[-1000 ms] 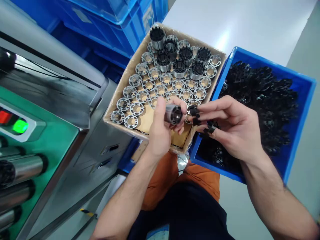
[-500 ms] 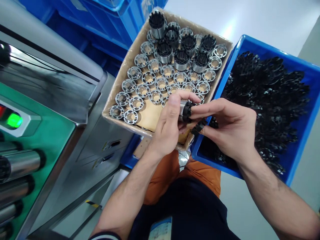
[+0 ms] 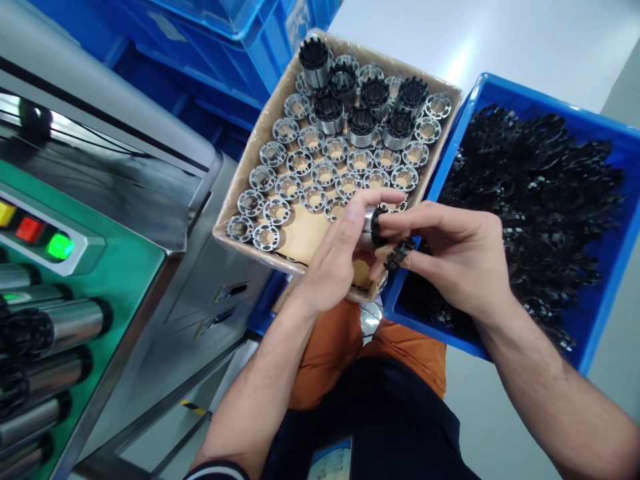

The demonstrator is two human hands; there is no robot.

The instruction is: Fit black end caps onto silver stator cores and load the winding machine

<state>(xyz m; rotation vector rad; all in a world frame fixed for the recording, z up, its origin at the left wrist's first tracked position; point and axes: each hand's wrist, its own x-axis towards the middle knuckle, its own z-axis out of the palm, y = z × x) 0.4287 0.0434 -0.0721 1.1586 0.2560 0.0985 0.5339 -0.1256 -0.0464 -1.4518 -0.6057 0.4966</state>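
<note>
My left hand (image 3: pixel 336 257) is closed round a silver metal cylinder (image 3: pixel 367 228), lying sideways with a black toothed plastic ring (image 3: pixel 379 225) on its right end. My right hand (image 3: pixel 457 257) presses its fingertips against that ring. A second black plastic ring (image 3: pixel 399 254) is pinched lower down between its thumb and fingers. Both hands are over the near right corner of a cardboard box (image 3: pixel 239 245) lined with clear film. In the box, slotted metal cylinders (image 3: pixel 313 198) stand in rows. Several cylinders with black rings (image 3: pixel 361 125) on top rest towards the far side.
A blue bin (image 3: pixel 593 333) heaped with black plastic rings (image 3: pixel 535 193) stands right of the box. To the left is a machine with a green panel (image 3: pixel 145 257), lit buttons (image 3: pixel 61 247) and metal rollers (image 3: pixel 75 322). Blue crates (image 3: pixel 215 63) are stacked behind.
The view has shifted slightly, showing more of the machine's buttons. My right fingers stay at the cylinder's end, and the second ring is tilted a little differently in their grip.
</note>
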